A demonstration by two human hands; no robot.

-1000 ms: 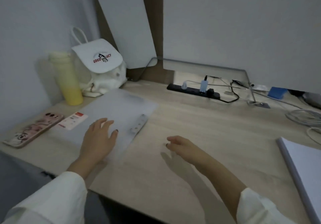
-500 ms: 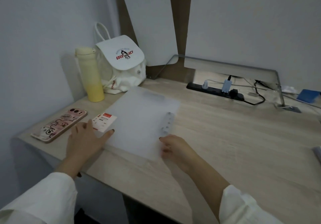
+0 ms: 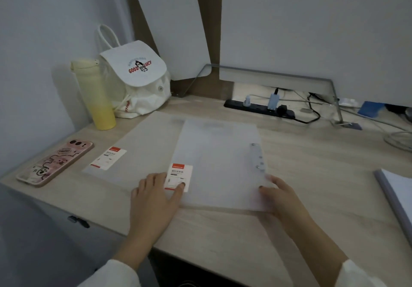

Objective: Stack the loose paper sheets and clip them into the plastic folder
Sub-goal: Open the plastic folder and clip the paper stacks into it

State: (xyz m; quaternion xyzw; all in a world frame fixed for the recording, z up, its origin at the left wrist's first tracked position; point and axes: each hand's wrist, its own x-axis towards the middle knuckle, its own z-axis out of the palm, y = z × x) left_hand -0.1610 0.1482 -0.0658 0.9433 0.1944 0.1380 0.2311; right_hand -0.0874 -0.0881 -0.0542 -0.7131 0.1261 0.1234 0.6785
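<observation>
A translucent plastic folder lies in the middle of the desk, with a red-and-white label at its near left corner and a metal clip strip along its right edge. It partly overlaps a second translucent folder further left, which has its own label. My left hand rests flat at the near folder's left corner, thumb on the label. My right hand pinches the folder's near right corner, fingers showing blurred through the plastic. A stack of white paper sheets lies at the desk's right edge.
A pink phone lies at the left edge. A yellow bottle and a white backpack stand at the back left. A black power strip with cables runs along the back, and a blue item sits at the far right.
The top folder has slid right and toward me, uncovering a second folder beneath it. My right hand reached left and took its corner. My left hand moved to its label corner.
</observation>
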